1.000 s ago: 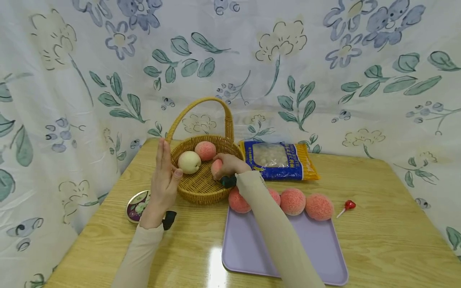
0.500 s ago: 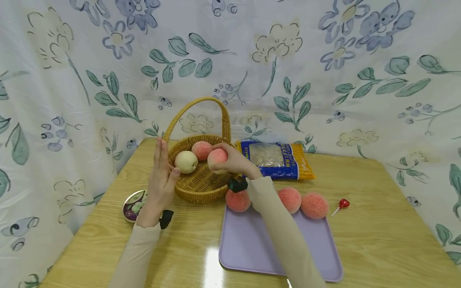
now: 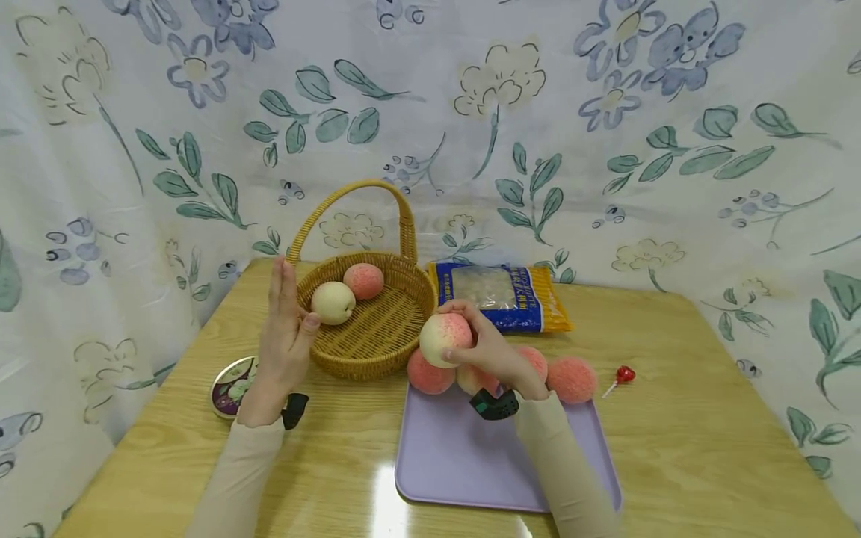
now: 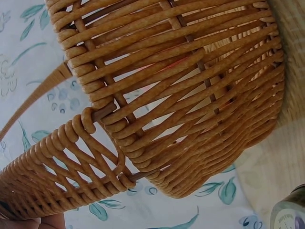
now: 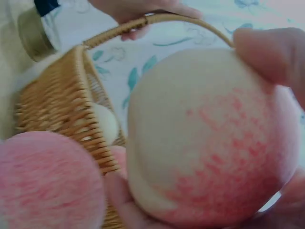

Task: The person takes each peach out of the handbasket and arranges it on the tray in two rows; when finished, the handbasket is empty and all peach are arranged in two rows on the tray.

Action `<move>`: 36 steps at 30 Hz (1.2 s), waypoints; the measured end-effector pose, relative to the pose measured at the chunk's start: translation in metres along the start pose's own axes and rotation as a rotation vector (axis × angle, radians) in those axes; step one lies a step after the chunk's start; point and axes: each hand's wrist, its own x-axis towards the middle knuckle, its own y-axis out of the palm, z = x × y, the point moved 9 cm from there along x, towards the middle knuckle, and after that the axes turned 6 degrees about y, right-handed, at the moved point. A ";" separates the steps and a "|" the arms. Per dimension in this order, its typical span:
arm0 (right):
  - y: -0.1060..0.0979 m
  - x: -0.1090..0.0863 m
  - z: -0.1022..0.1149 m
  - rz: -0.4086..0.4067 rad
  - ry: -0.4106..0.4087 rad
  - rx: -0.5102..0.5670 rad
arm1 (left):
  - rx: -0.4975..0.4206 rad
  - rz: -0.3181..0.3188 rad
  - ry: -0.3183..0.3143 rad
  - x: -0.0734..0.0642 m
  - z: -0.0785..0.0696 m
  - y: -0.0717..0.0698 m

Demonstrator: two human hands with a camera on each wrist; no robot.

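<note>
My right hand point(image 3: 494, 351) grips a cream-and-pink peach point(image 3: 440, 341) above the far left corner of a lilac tray point(image 3: 464, 459). The same peach fills much of the right wrist view, with fingertips around it. My left hand point(image 3: 279, 359) holds its fingers straight against the handle end of a wicker basket point(image 3: 366, 368). In the basket lie a pale peach point(image 3: 332, 302) and a pink peach point(image 3: 364, 281). Along the tray's far edge sit several peaches, among them a pink peach point(image 3: 572, 379) at the right end; the right hand partly hides the row.
A blue and yellow packet point(image 3: 498, 295) lies behind the tray. To its right on the wooden table point(image 3: 699, 418) is a red lollipop point(image 3: 625, 374). A round tin point(image 3: 232, 388) stands left of the left hand, partly hidden. A floral curtain point(image 3: 430, 112) closes off the back.
My right hand has lifted the peach out of the basket and carried it right, over the tray's far left corner. The left hand stays at the handle.
</note>
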 end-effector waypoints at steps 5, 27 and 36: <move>0.010 -0.010 -0.008 0.091 -0.021 0.075 | 0.006 0.000 0.007 0.000 0.000 -0.001; 0.065 -0.045 -0.036 0.167 -0.173 -0.232 | 0.012 -0.021 0.028 0.001 -0.003 -0.002; 0.076 -0.052 -0.029 0.122 -0.254 -0.511 | 0.010 -0.011 0.017 0.000 -0.002 -0.001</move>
